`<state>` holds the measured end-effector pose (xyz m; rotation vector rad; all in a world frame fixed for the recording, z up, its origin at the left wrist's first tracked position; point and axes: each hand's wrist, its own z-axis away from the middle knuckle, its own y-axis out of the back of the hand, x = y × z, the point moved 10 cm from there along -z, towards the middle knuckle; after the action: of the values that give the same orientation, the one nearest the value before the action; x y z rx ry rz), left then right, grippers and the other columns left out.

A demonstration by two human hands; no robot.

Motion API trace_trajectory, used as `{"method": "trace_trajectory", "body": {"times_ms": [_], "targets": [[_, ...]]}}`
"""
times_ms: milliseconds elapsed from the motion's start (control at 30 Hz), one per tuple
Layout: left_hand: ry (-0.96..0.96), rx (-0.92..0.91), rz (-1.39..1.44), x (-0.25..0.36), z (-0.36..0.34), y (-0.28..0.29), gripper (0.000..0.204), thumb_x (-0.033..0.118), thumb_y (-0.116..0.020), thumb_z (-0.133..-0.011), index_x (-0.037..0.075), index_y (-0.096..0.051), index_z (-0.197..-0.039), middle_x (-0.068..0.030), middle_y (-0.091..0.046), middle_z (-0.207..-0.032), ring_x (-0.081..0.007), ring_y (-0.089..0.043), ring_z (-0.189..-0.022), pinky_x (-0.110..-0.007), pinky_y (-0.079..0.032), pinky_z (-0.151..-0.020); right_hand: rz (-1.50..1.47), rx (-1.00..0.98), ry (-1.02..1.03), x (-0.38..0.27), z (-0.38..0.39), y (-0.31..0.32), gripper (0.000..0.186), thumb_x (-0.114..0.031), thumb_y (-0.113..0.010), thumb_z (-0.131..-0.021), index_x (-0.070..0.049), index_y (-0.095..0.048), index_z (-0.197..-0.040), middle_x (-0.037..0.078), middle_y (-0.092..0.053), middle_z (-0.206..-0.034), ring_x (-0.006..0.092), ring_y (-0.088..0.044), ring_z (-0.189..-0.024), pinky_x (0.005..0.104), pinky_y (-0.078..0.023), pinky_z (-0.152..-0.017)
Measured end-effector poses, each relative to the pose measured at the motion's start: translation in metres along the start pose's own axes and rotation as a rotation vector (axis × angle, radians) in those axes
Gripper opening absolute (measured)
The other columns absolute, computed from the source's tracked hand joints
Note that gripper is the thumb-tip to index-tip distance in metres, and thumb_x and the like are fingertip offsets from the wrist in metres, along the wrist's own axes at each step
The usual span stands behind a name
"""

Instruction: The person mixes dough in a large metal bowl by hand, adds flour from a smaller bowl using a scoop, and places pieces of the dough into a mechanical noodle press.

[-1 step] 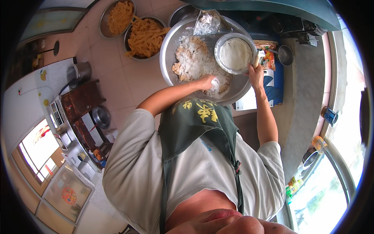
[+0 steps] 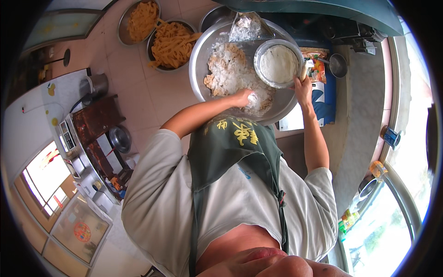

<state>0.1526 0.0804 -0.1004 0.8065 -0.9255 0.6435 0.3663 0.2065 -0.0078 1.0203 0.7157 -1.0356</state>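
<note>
A wide steel basin (image 2: 197, 76) in front of me holds pale chunky pieces (image 2: 226, 57) coated in loose white flour. My left hand (image 2: 241, 97) is low in the basin at its near side, fingers curled on white flour (image 2: 252, 99); the fingertips are partly hidden by it. My right hand (image 2: 302, 88) grips a round metal bowl of flour (image 2: 278, 63) at its right side, beside a short pale handle-like piece (image 2: 304, 70). This bowl is over the basin's right part. A clear, flour-dusted container (image 2: 249, 28) sits at the basin's far rim.
Two metal bowls of yellow strips (image 2: 173, 44) (image 2: 142, 21) stand on the tiled floor at far left. A grey counter (image 2: 360, 92) runs along the right, with a dark ladle (image 2: 338, 65) and a colourful packet (image 2: 317, 69) near the basin. Further left is a steel pot (image 2: 96, 87).
My left hand has shifted very slightly to the left in the flour. The right hand and the bowl of flour have stayed in place.
</note>
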Motion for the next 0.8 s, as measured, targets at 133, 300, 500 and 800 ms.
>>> {"method": "trace_trajectory", "body": {"times_ms": [133,300,500,800], "targets": [[0.196,0.342,0.428,-0.06,0.002,0.112,0.037,-0.013,-0.044,-0.08,0.002,-0.067,-0.106,-0.0125,-0.071,-0.099,-0.0217,-0.068,-0.091,-0.032,-0.052,-0.082,-0.042,0.012,0.006,-0.014,0.013,-0.001,0.028,-0.016,-0.059,-0.093,0.007,-0.057,-0.108,0.01,-0.064,-0.087,0.0141,-0.064,-0.069,0.0288,-0.06,-0.057],[0.263,0.446,0.075,-0.055,-0.044,0.184,0.053,-0.011,-0.043,-0.078,0.007,-0.06,-0.124,-0.015,-0.069,-0.108,-0.0254,-0.065,-0.096,-0.032,-0.051,-0.081,-0.009,-0.03,-0.008,-0.003,0.001,-0.008,0.031,-0.015,-0.058,-0.093,0.009,-0.056,-0.112,0.011,-0.064,-0.089,0.015,-0.064,-0.071,0.0292,-0.06,-0.057],[0.15,0.63,0.069,-0.085,-0.022,0.217,0.035,-0.002,-0.05,-0.083,0.003,-0.061,-0.116,-0.0194,-0.068,-0.107,-0.0306,-0.066,-0.097,-0.041,-0.051,-0.081,-0.01,-0.04,0.009,-0.012,0.004,-0.012,0.031,-0.014,-0.059,-0.092,0.01,-0.055,-0.11,0.013,-0.064,-0.086,0.016,-0.064,-0.066,0.0295,-0.059,-0.055],[0.099,0.337,-0.399,-0.024,0.076,0.166,0.037,-0.005,-0.057,-0.082,-0.001,-0.06,-0.118,-0.0221,-0.064,-0.114,-0.037,-0.062,-0.107,-0.041,-0.048,-0.094,-0.044,-0.083,-0.019,0.011,0.003,-0.029,0.027,-0.014,-0.059,-0.092,0.007,-0.057,-0.108,0.01,-0.063,-0.083,0.0144,-0.063,-0.064,0.0293,-0.058,-0.052]]}}
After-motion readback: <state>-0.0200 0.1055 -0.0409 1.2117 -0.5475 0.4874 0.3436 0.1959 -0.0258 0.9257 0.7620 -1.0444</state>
